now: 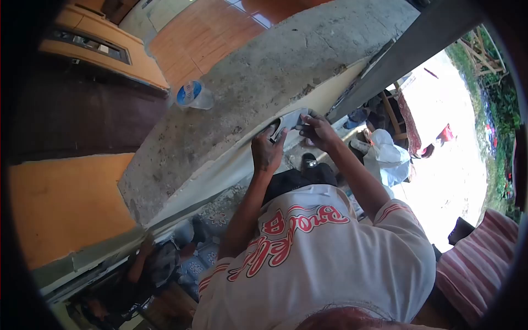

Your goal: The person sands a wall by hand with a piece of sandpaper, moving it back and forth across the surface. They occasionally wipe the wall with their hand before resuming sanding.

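A pale grey folded sheet (291,119), dark on its inner side, is held between my two hands beside the rough concrete ledge. My left hand (267,149) pinches its near left end, with the thumb on one side and the fingers partly hidden behind. At the far right end, the fingers of my right hand (319,132) close on the sheet's edge. Just past the sheet runs the cream side face (242,148) of the ledge. I cannot make out exactly what the sheet is.
On the grey concrete ledge (220,126) stands a clear plastic cup (202,99) with a blue-marked lid. A grey post (379,63) rises at the right. White bags (389,157) lie beyond my right arm. Another person (159,264) is low at the lower left.
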A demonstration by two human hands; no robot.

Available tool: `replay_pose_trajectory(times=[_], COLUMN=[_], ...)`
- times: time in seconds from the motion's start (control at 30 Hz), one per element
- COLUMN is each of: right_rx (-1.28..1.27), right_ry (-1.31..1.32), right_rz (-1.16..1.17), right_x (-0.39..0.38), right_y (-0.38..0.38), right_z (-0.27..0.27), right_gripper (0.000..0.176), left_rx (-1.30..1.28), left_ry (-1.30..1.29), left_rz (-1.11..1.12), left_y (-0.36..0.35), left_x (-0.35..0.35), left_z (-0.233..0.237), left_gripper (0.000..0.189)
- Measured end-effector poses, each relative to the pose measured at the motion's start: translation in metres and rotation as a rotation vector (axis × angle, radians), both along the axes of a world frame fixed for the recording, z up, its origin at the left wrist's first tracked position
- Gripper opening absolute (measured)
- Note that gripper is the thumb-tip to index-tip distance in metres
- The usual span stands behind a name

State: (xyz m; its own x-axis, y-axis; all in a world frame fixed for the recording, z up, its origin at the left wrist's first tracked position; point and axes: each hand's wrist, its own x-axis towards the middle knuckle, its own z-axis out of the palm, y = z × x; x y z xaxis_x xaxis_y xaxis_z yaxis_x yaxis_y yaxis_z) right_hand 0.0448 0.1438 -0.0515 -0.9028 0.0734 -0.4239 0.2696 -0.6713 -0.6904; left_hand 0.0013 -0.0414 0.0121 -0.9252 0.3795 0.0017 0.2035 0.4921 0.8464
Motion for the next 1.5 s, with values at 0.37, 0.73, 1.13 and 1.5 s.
replay_pose_trajectory(times=[0.37, 0.73, 1.13, 1.5], right_rx=[1.074, 1.286, 0.774, 0.044], right_ry=[0.124, 0.3, 0.332, -0.056], right_rz=[-0.217, 0.107, 0.704, 0.92], right_x=[-0.004, -0.009, -0.012, -0.011], right_y=[0.118, -0.037, -0.364, -0.487], right_z=[0.071, 0.097, 0.042, 0.064], right_gripper=[0.029, 0.027, 0.032, 0.038], left_rx=[0.73, 0.858, 0.491, 0.01], left_ry=[-1.117, -0.996, -0.284, 0.188], left_rz=[0.128, 0.286, 0.732, 0.867], left_y=[0.12, -0.03, -0.404, -0.491], left_x=[-0.011, 0.01, 0.06, 0.065], left_z=[-0.026, -0.059, -0.049, 0.043], left_gripper=[0.031, 0.042, 0.033, 0.032])
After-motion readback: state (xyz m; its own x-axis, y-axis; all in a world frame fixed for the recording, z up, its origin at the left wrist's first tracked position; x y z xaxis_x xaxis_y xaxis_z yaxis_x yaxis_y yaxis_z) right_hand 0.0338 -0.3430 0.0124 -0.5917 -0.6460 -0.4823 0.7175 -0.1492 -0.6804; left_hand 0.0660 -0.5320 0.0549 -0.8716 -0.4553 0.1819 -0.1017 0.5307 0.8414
